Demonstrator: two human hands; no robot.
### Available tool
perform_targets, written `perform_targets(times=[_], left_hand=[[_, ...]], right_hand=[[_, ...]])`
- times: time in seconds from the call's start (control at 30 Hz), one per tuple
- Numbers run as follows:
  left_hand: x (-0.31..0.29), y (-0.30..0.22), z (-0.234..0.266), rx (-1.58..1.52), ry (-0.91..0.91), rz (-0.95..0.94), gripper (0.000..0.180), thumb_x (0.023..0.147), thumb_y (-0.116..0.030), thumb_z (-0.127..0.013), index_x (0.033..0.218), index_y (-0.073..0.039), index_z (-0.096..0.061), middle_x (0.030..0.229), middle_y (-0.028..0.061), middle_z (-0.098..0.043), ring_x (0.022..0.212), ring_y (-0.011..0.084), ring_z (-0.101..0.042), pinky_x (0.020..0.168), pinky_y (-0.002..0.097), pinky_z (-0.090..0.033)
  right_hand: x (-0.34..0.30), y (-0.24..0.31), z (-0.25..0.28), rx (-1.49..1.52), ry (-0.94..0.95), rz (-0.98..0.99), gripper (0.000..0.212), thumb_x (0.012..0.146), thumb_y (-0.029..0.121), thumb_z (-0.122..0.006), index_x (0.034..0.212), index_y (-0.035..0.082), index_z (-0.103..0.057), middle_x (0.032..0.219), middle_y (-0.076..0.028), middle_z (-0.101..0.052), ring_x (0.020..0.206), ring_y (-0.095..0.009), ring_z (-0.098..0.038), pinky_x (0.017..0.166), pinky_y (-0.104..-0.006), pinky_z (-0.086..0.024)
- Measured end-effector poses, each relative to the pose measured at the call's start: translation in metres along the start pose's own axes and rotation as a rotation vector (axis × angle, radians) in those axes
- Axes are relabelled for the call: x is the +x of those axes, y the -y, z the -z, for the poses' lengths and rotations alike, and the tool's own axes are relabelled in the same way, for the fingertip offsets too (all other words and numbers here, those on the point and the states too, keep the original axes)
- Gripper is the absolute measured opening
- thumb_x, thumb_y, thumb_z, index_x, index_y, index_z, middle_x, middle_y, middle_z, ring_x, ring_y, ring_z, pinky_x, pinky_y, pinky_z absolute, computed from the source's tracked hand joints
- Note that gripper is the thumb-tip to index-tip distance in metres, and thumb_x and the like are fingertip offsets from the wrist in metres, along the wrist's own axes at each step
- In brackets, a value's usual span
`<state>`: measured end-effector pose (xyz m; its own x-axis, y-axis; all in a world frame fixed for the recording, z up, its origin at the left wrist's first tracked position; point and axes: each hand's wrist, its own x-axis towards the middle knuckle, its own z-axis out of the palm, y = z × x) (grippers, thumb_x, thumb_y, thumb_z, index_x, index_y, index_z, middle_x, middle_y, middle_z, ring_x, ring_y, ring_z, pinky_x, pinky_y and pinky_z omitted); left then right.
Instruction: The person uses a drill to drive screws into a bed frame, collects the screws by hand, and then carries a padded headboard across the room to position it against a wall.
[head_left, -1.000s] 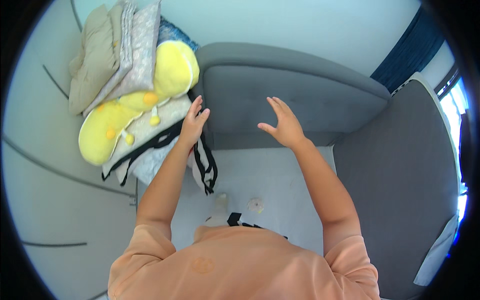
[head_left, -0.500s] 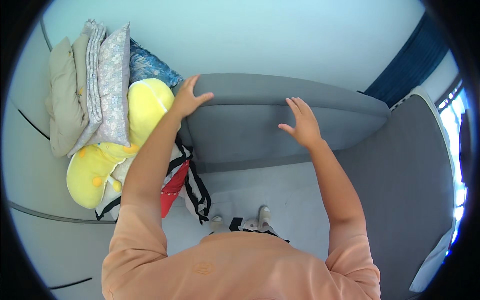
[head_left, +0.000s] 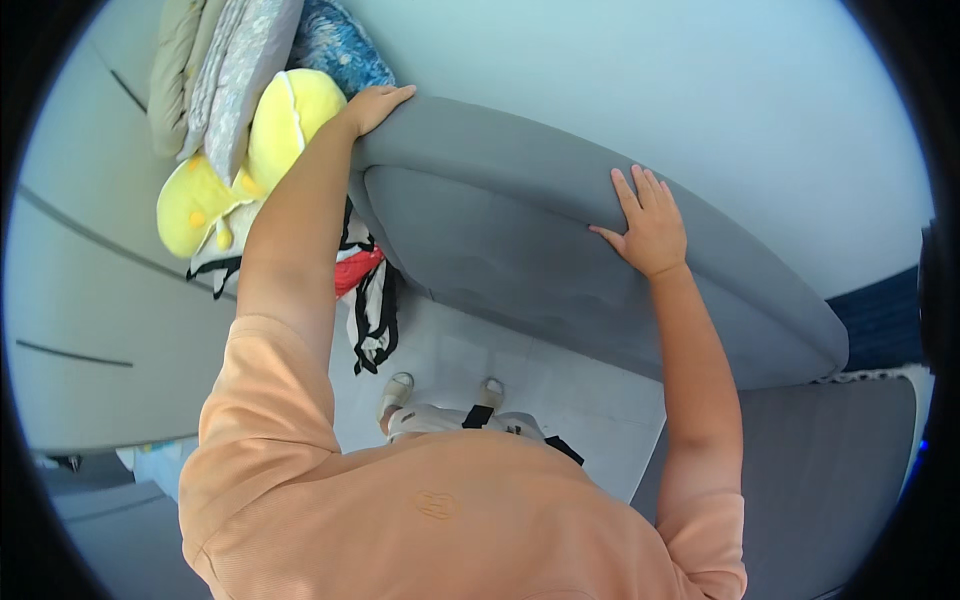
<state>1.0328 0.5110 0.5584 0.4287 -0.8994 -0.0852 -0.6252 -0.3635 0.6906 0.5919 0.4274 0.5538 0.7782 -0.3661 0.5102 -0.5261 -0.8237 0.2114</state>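
Observation:
A long grey padded piece of furniture (head_left: 500,240), like a headboard or sofa back, stands along the wall. My left hand (head_left: 374,108) rests on its upper left end, with the fingers stretched over the rounded top. Further right, my right hand (head_left: 650,228) lies flat on the padding near the top edge, its fingers spread and thumb apart. Neither hand holds anything. Just beyond my left forearm are a yellow plush toy (head_left: 295,115) and a blue patterned pillow (head_left: 340,48), close to the furniture's left end.
Folded beige bedding (head_left: 183,85) and a pale floral pillow (head_left: 250,70) are stacked at far left. Black-edged white cloth (head_left: 375,310) and red fabric (head_left: 357,270) hang below the plush toy. A grey panel (head_left: 790,470) lies at right, near a dark blue curtain (head_left: 880,320).
Both hands have come to rest on the padded furniture, my left on its end and my right near its top. The view has turned, so the furniture now slants down to the right.

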Motion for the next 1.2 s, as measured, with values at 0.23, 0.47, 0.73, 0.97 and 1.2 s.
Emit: perform_targets(times=[0.23,0.47,0.73,0.97,1.2], left_hand=[[-0.112,0.047,0.0,0.023,-0.108,0.192,0.068,0.082,-0.06,-0.044,0.107,0.001,-0.063,0.107,0.0196,-0.062,0.1,0.0293,-0.057,0.091,0.0344,-0.039],[-0.228,0.045,-0.004,0.037,-0.351,0.16,0.061,0.082,-0.054,-0.049,0.098,0.002,-0.065,0.097,0.0207,-0.064,0.093,0.0313,-0.06,0.085,0.035,-0.043],[-0.237,0.049,-0.003,0.155,-0.317,0.068,0.046,0.084,-0.044,-0.05,0.097,-0.004,-0.066,0.098,0.0191,-0.064,0.092,0.0325,-0.06,0.083,0.0363,-0.044],[-0.261,0.048,-0.005,0.208,-0.397,-0.016,0.047,0.083,-0.043,-0.046,0.098,-0.002,-0.064,0.096,0.0214,-0.063,0.093,0.0354,-0.059,0.082,0.0388,-0.044],[-0.326,0.037,-0.013,0.136,-0.394,-0.076,0.044,0.083,-0.039,-0.047,0.096,0.001,-0.063,0.095,0.0224,-0.063,0.092,0.0361,-0.059,0.083,0.0384,-0.044]], right_hand=[[-0.007,0.018,-0.009,0.218,0.042,0.157,0.078,0.063,0.046,-0.074,0.129,0.015,-0.046,0.125,-0.016,-0.05,0.116,-0.032,-0.047,0.097,-0.044,-0.038],[-0.047,0.064,0.035,0.235,0.0,0.252,0.078,0.059,0.041,-0.078,0.127,0.014,-0.049,0.122,-0.015,-0.052,0.112,-0.032,-0.05,0.094,-0.0434,-0.04],[-0.057,0.081,0.063,0.291,0.153,0.104,0.082,0.059,0.039,-0.08,0.129,0.013,-0.045,0.13,-0.013,-0.046,0.12,-0.031,-0.042,0.1,-0.0417,-0.035],[-0.062,0.101,0.089,0.311,0.381,-0.022,0.098,0.057,0.044,-0.08,0.139,0.017,-0.032,0.142,-0.012,-0.032,0.131,-0.028,-0.028,0.108,-0.0444,-0.021],[-0.069,0.13,0.115,0.176,0.585,-0.062,0.114,0.052,0.052,-0.08,0.143,0.016,-0.022,0.143,-0.017,-0.027,0.134,-0.031,-0.023,0.109,-0.049,-0.016]])
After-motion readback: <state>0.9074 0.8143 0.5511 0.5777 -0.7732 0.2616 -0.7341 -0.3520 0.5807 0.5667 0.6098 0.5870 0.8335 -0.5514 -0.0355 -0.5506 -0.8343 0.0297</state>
